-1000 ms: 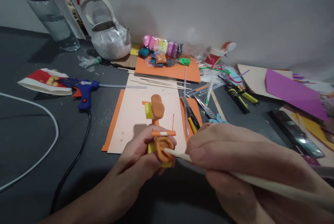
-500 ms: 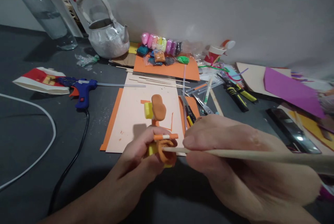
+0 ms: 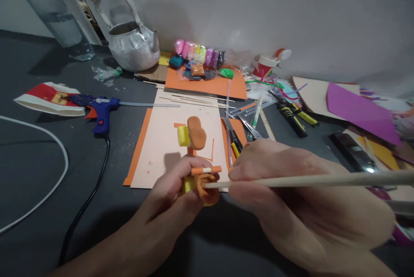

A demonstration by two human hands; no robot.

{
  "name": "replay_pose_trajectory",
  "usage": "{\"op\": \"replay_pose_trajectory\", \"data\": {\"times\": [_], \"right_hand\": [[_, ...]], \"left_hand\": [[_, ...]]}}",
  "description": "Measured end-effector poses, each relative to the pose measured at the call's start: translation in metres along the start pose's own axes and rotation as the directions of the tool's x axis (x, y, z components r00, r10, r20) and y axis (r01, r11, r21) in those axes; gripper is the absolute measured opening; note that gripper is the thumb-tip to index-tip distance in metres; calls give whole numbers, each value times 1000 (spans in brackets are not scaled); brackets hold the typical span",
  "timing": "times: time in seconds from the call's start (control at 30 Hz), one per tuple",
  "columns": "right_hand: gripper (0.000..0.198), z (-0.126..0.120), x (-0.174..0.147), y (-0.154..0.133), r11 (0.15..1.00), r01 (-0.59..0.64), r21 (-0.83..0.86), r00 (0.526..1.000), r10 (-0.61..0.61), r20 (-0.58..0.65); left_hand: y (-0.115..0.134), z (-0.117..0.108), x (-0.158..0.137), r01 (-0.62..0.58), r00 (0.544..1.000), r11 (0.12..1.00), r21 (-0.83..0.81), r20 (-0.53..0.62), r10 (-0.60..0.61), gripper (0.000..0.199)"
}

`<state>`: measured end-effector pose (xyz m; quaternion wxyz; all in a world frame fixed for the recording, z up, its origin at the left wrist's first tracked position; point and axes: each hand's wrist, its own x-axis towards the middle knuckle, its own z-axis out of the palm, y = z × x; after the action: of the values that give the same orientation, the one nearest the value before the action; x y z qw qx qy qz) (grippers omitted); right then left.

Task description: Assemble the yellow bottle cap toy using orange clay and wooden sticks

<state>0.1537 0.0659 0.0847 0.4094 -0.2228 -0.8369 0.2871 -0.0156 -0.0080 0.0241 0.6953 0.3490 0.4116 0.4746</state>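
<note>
My left hand (image 3: 171,199) is closed around a small clay model (image 3: 196,132) in orange-brown and yellow. Its rounded brown lobe and a yellow piece stick up above my fingers. Lower down is a hollow, cup-like brown clay part (image 3: 211,195), with an orange strip (image 3: 207,169) banded in white just above it. In my right hand (image 3: 291,195) a thin wooden stick (image 3: 310,181) is pinched between thumb and fingers. The stick's pointed tip reaches into the brown hollow and appears to touch the clay there. My left palm hides part of the model.
Beyond my hands lies a pale board (image 3: 161,139) with thin sticks across it. A blue glue gun (image 3: 102,115) and metal kettle (image 3: 132,46) stand left. Bagged clay (image 3: 197,69) is at the back; scissors (image 3: 250,128), a cutter (image 3: 233,135) and pliers (image 3: 291,115) lie right.
The stick's rear end has swung upward, so the stick lies at a different angle. Its tip stays in the brown hollow. My left hand and the model are almost unmoved.
</note>
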Motion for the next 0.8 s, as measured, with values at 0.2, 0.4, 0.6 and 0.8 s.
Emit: {"op": "replay_pose_trajectory", "data": {"times": [0.2,0.4,0.6,0.8], "right_hand": [[16,-4,1,4,1000,20,-14,998,-19,57],[15,-4,1,1,1000,-7,-28,1000,8,30],[11,-7,3,3,997,15,-75,998,-10,69],[19,-3,-1,0,1000,24,19,999,-24,-25]], "left_hand": [[-1,0,1,4,998,1000,25,68,-6,18],[0,0,3,28,998,1000,7,57,-28,19],[-2,0,0,49,996,999,-4,73,-49,20],[-4,0,2,36,998,999,-7,52,-35,20]]}}
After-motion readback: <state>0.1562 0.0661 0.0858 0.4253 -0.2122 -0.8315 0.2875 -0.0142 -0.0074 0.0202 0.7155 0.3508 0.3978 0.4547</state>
